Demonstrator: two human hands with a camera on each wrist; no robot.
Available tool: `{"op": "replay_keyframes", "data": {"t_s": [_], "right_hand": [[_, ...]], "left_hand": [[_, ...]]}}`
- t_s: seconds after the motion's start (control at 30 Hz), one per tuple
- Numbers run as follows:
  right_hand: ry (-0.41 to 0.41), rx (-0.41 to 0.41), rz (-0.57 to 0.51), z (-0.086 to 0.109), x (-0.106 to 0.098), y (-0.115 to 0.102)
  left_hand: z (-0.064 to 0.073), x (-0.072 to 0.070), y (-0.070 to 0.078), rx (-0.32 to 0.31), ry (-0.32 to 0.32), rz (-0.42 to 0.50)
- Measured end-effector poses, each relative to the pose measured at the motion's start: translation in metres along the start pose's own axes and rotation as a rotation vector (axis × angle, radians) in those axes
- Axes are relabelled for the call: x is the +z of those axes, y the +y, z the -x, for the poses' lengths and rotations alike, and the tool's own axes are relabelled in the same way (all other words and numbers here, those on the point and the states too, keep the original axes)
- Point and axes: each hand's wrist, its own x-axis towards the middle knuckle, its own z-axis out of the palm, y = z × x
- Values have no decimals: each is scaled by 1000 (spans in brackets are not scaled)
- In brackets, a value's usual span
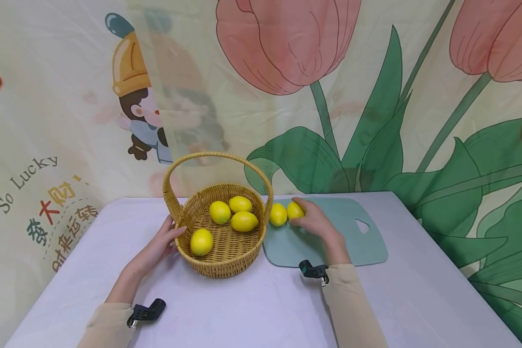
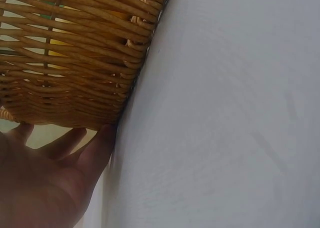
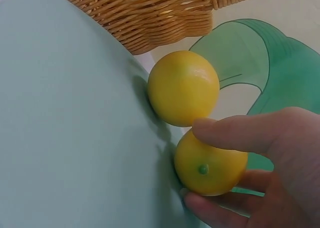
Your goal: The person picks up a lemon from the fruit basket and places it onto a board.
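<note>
A round wicker basket (image 1: 228,268) with a tall arched handle stands on the table, with several yellow lemons (image 1: 245,222) inside. My left hand (image 1: 158,244) rests against the basket's left side; in the left wrist view its fingertips touch the woven wall. To the right of the basket, my right hand (image 1: 315,220) holds a lemon (image 3: 207,168) between thumb and fingers over the pale green cutting board (image 1: 326,251). Just beside it, another lemon (image 3: 182,88) sits on the board, closer to the basket.
The cutting board has a cut-out grip hole at its right end and lies close to the basket. A white cloth (image 1: 243,309) covers the table. Behind the table's far edge hangs a printed curtain (image 1: 287,111) with tulips and a cartoon figure.
</note>
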Motion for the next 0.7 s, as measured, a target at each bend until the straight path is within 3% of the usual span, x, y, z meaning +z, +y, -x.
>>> {"op": "replay_keyframes", "data": {"t_s": [0.2, 0.47, 0.7], "right_hand": [[-6, 3, 1, 1, -3, -1], [-14, 75, -10, 4, -11, -6], [-20, 59, 0, 3, -18, -8]], "left_hand": [[0, 0, 0, -3, -1, 3], [0, 0, -1, -4, 0, 3], [0, 0, -1, -1, 2, -1]]}}
